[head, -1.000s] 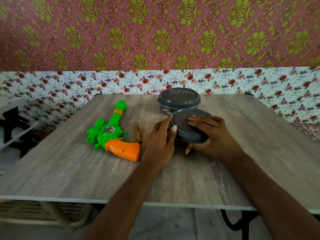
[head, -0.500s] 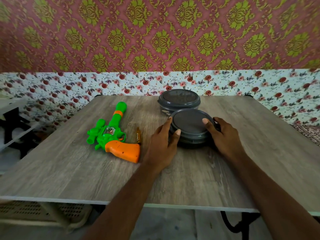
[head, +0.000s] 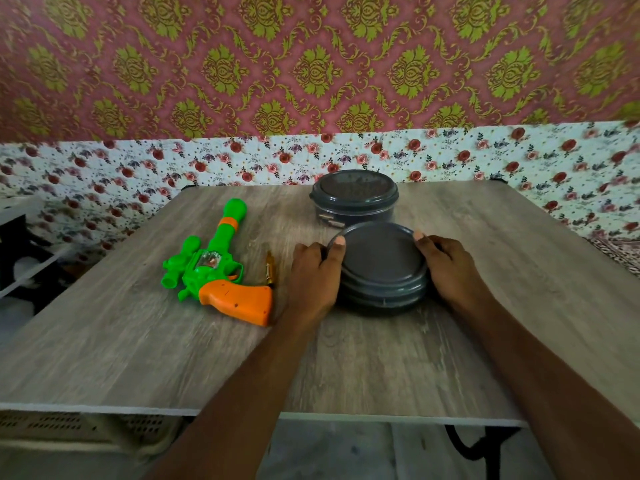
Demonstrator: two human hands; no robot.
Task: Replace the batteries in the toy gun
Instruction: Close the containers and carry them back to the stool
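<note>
- A wood-grain table [head: 138,358] with a pale edge is seen from above; its grey-brown top is streaked and worn in places.
- The gun [head: 214,271], green with an orange grip, is laid flat on the left half of the table, its barrel pointed toward the far edge.
- A small amber-handled tool [head: 270,273] is laid just beside the gun's grip, between the gun and the left hand [head: 313,282].
- A dark round near tub [head: 381,258], lid on, is set at the table's middle.
- The near tub is gripped from both sides. The left hand is curled round its left wall with the thumb on the lid's rim, and the right hand [head: 450,268] is curled round its right wall in the same way.
- A far tub [head: 353,194], also lidded, is set just behind the near one, close to the far edge.
- The wall behind is covered with pink and gold damask paper [head: 311,64] above and a white rose-print band [head: 104,174] below.
- Under the table a pale slotted crate [head: 86,431] and a black curved leg [head: 464,441] are seen on a grey floor [head: 329,452].
</note>
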